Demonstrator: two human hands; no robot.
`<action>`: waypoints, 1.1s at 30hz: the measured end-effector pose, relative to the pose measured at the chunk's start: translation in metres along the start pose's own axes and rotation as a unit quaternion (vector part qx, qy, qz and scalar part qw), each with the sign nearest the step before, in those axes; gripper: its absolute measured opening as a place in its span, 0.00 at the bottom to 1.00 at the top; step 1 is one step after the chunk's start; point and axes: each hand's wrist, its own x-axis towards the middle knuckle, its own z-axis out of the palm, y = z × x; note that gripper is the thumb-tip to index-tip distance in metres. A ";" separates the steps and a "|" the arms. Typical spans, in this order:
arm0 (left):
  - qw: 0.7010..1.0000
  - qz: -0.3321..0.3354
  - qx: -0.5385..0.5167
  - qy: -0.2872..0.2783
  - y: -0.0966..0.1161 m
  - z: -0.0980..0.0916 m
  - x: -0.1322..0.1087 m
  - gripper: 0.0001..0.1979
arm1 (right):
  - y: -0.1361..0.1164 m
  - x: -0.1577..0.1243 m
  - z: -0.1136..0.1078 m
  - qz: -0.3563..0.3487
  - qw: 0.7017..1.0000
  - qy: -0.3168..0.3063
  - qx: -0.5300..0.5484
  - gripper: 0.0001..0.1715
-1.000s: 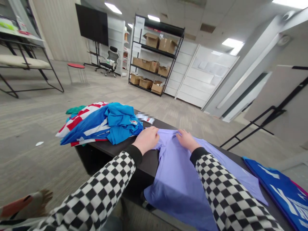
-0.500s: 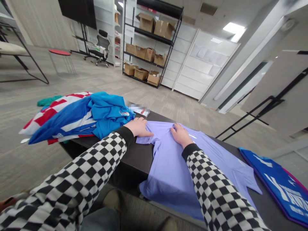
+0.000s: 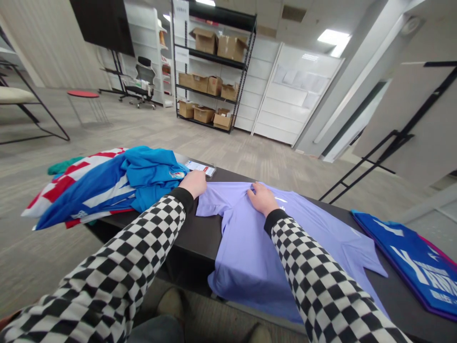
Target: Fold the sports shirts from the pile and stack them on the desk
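Lilac shirt: The lilac shirt (image 3: 246,252) lay spread on the dark tabletop (image 3: 200,240), its lower part draped over the near edge.
Change at the left hand: Half a second earlier the left hand (image 3: 194,184) lay open, thumb apart, across the short sleeve (image 3: 216,202); now it was curled like a loose fist at the sleeve's outer end.
Change at the right hand: The right hand (image 3: 262,198) kept its place on the shirt, near the collar.
Left fingers: They were bent under and hidden behind the knuckles, so whether they pinched the cloth I could not tell.
Right fingers: They lay slightly spread, palm down on the cloth, thumb apart from the rest.
Arms: Both reached forward in black-and-white checked sleeves with black cuffs, the left angled in from the lower left, the right from the lower right.
Shirt marking: A white curved mark (image 3: 279,199) showed just beside the right hand.
Folded blue jersey: At the right end, the folded blue jersey (image 3: 410,259) bore large white lettering, cut off by the frame and not fully legible.
Clothes pile: Beyond the left arm, the pile (image 3: 143,174) included a bright blue top with a small unreadable badge.
Phone: The phone (image 3: 200,167) lay beyond the left hand, its screen text too small to read.
Rack signs: White paper signs (image 3: 182,55) hung on the black rack (image 3: 214,56), unreadable.
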 end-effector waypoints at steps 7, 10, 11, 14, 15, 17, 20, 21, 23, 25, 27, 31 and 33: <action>0.999 -0.024 0.000 0.025 0.007 0.013 -0.001 0.23 | 0.001 0.000 0.000 0.004 1.000 0.001 0.010 0.36; 0.997 -0.049 -0.009 0.063 0.015 0.010 -0.011 0.23 | 0.001 0.000 0.000 -0.003 1.000 0.005 0.009 0.36; 0.995 -0.049 -0.012 0.085 0.018 0.008 -0.015 0.23 | 0.000 0.000 0.000 -0.003 1.000 0.004 0.009 0.35; 0.990 0.017 -0.024 0.141 0.027 0.001 -0.028 0.23 | 0.000 0.000 0.000 0.001 1.000 0.003 0.008 0.35; 0.988 0.054 -0.029 0.138 0.030 0.001 -0.032 0.23 | 0.000 0.000 0.001 0.001 1.000 0.004 0.008 0.35; 0.989 0.114 -0.031 0.089 0.032 0.004 -0.037 0.23 | 0.000 0.000 0.001 0.001 1.000 0.005 0.007 0.35; 0.993 0.121 -0.009 0.003 0.031 0.017 -0.041 0.28 | 0.000 0.000 0.000 0.001 1.000 0.003 0.008 0.36; 0.994 0.107 -0.004 -0.009 0.030 0.021 -0.042 0.31 | -0.001 0.000 0.000 0.001 1.000 0.003 0.010 0.36; 0.997 0.078 -0.005 -0.013 0.028 0.025 -0.045 0.36 | -0.001 -0.001 -0.001 0.002 1.000 0.002 0.013 0.36; 0.998 0.063 -0.012 0.002 0.027 0.026 -0.050 0.38 | -0.001 -0.001 0.000 0.004 1.000 0.000 0.015 0.36; 0.997 0.064 -0.012 0.032 0.027 0.023 -0.057 0.33 | -0.001 -0.001 0.001 0.006 1.000 -0.001 0.015 0.36; 0.997 0.054 -0.010 0.054 0.022 0.014 -0.070 0.21 | 0.000 0.000 0.003 0.006 1.000 0.005 0.018 0.36; 0.998 0.034 -0.009 0.058 0.017 0.010 -0.072 0.18 | 0.000 0.000 0.004 0.005 1.000 0.006 0.021 0.35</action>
